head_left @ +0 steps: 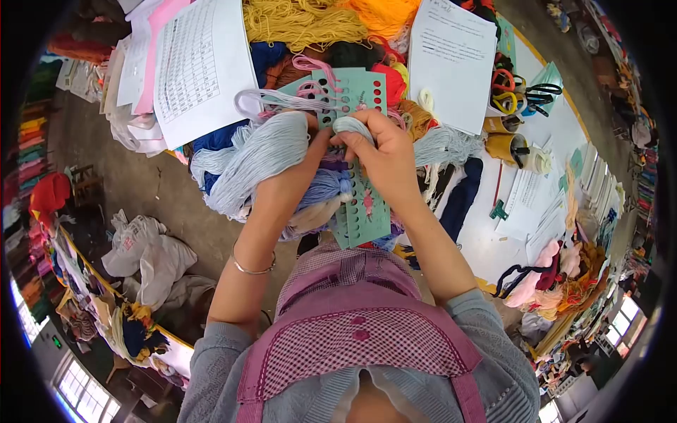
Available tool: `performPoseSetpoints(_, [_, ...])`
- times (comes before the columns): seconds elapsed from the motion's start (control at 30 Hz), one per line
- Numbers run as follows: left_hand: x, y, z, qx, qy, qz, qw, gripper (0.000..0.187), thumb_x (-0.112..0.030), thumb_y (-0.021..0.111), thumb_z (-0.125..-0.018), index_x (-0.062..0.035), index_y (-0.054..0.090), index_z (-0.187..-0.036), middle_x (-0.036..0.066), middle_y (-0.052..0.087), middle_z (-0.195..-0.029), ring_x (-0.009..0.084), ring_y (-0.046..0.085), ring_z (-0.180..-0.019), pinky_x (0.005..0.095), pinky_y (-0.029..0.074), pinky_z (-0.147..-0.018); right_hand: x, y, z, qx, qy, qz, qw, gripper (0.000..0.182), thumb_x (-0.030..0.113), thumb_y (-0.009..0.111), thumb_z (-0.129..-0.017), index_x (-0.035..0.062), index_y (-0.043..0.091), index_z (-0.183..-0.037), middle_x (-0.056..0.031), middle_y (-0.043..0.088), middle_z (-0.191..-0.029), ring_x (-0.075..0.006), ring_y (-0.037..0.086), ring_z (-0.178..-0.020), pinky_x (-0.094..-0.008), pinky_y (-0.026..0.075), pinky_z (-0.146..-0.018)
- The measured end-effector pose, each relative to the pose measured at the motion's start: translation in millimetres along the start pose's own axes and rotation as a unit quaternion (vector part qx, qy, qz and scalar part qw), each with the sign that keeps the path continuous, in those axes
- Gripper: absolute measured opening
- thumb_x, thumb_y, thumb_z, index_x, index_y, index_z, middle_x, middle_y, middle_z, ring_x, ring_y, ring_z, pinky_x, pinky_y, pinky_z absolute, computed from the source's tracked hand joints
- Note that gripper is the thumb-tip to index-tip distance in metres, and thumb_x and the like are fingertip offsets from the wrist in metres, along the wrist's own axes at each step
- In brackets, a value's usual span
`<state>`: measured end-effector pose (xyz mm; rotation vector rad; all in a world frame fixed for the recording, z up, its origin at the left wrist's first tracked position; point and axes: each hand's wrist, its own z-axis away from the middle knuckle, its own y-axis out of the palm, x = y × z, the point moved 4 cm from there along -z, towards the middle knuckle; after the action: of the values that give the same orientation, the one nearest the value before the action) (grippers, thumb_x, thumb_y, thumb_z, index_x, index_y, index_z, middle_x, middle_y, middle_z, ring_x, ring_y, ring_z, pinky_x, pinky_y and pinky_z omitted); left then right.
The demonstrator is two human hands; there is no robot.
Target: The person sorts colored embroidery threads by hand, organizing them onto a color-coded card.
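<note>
A thick skein of pale blue yarn drapes over my left hand, which is closed and partly covered by it. My right hand pinches a folded loop of pale blue yarn, close to my left fingertips. Beneath both hands lie pale green cards with rows of punched holes and small printed flowers. Pink and lilac strands are looped through holes at their upper end. Periwinkle yarn hangs just below my left hand.
Mustard yarn and orange yarn pile up at the back. Printed sheets lie left and right. Scissors stand in holders at right, near a dark navy skein. A white plastic bag sits on the floor.
</note>
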<state>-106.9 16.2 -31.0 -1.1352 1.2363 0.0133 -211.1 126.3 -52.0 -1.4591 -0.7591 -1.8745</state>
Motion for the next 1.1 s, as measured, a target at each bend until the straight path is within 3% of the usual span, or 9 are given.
performPoseSetpoints(0.17, [18.3,-3.4,13.7,-0.014,-0.116,0.191,0.975,0.02,-0.005,0.068,-0.082,0.0018,0.066,-0.101,0.009,0.065,-0.079,0.0147,0.059,-0.068,0.0273,0.047,-0.064,-8.1,5.1,-14.1,0.004,-0.019,0.006,1.0,0.007,0.004,0.066,-0.084,0.0011,0.067,-0.09,0.0003,0.065,-0.079,-0.0035,0.054,-0.064,-0.0178,0.042,-0.057])
performPoseSetpoints(0.3, [16.0,-5.9,13.8,-0.008,-0.091,0.195,0.977,0.022,-0.004,0.066,-0.085,0.0016,0.066,-0.106,0.008,0.067,-0.083,0.0128,0.061,-0.073,0.0259,0.047,-0.066,-14.7,16.1,-20.2,-0.03,-0.022,0.001,0.999,0.008,0.005,0.069,-0.081,0.0004,0.067,-0.087,0.0015,0.063,-0.078,-0.0054,0.056,-0.067,-0.0202,0.044,-0.06])
performPoseSetpoints(0.4, [14.8,-8.3,14.7,-0.008,-0.031,0.137,0.99,0.021,-0.005,0.065,-0.086,0.0028,0.065,-0.106,0.007,0.067,-0.083,0.0117,0.061,-0.071,0.0245,0.048,-0.065,-0.5,20.0,-14.4,-0.096,-0.161,0.098,0.977,0.013,0.003,0.07,-0.075,-0.0004,0.064,-0.086,-0.0056,0.061,-0.073,-0.013,0.057,-0.064,-0.0245,0.044,-0.057])
performPoseSetpoints(0.5, [18.5,-11.0,20.5,0.011,-0.152,0.246,0.957,0.019,-0.004,0.063,-0.088,0.0034,0.064,-0.106,0.007,0.066,-0.083,0.0115,0.062,-0.069,0.0237,0.05,-0.064,12.2,25.6,-6.7,-0.061,-0.331,0.208,0.918,0.016,-0.002,0.067,-0.071,0.0022,0.064,-0.086,-0.0095,0.06,-0.078,-0.0239,0.059,-0.066,-0.0291,0.047,-0.058])
performPoseSetpoints(0.7, [21.0,-9.5,21.5,0.022,-0.22,0.385,0.896,0.015,-0.003,0.061,-0.09,0.0036,0.064,-0.102,0.007,0.066,-0.08,0.0111,0.063,-0.068,0.0225,0.053,-0.061,15.1,17.4,-6.5,-0.008,-0.178,0.183,0.967,0.014,0.001,0.07,-0.075,0.0015,0.067,-0.088,-0.0047,0.059,-0.076,-0.0123,0.056,-0.067,-0.0242,0.042,-0.06])
performPoseSetpoints(0.83, [26.9,-13.4,20.4,0.026,-0.245,0.413,0.877,0.013,-0.004,0.064,-0.088,0.0029,0.065,-0.098,0.006,0.065,-0.079,0.0101,0.062,-0.065,0.0213,0.052,-0.058,21.0,20.7,-1.0,0.014,-0.171,0.201,0.964,0.02,0.004,0.073,-0.073,0.002,0.066,-0.092,-0.0047,0.059,-0.077,-0.0128,0.056,-0.07,-0.0243,0.043,-0.062])
performPoseSetpoints(0.93, [30.3,-13.1,20.0,0.042,-0.254,0.422,0.869,0.011,-0.005,0.065,-0.087,0.0015,0.066,-0.096,0.004,0.065,-0.079,0.0093,0.062,-0.063,0.0211,0.051,-0.056,27.3,20.6,1.1,0.051,-0.181,0.225,0.956,0.025,0.006,0.072,-0.071,0.0011,0.062,-0.093,-0.0096,0.06,-0.083,-0.0253,0.06,-0.074,-0.0312,0.048,-0.065])
performPoseSetpoints(1.07, [26.8,-14.9,19.9,0.067,-0.255,0.361,0.894,0.011,-0.006,0.067,-0.085,-0.0003,0.067,-0.094,0.003,0.065,-0.079,0.0076,0.061,-0.063,0.0207,0.049,-0.055,22.9,23.0,-0.6,0.058,-0.171,0.221,0.959,0.026,0.009,0.073,-0.07,0.0015,0.061,-0.092,-0.0102,0.06,-0.083,-0.0261,0.061,-0.074,-0.0318,0.048,-0.065])
performPoseSetpoints(1.1, [27.4,-13.0,21.5,0.067,-0.255,0.362,0.894,0.011,-0.006,0.067,-0.085,-0.0003,0.067,-0.094,0.003,0.065,-0.079,0.0076,0.061,-0.063,0.0207,0.049,-0.055,18.0,23.8,0.6,0.035,-0.141,0.227,0.963,0.027,0.008,0.074,-0.07,0.002,0.062,-0.093,-0.0071,0.062,-0.083,-0.0182,0.06,-0.074,-0.0281,0.048,-0.067])
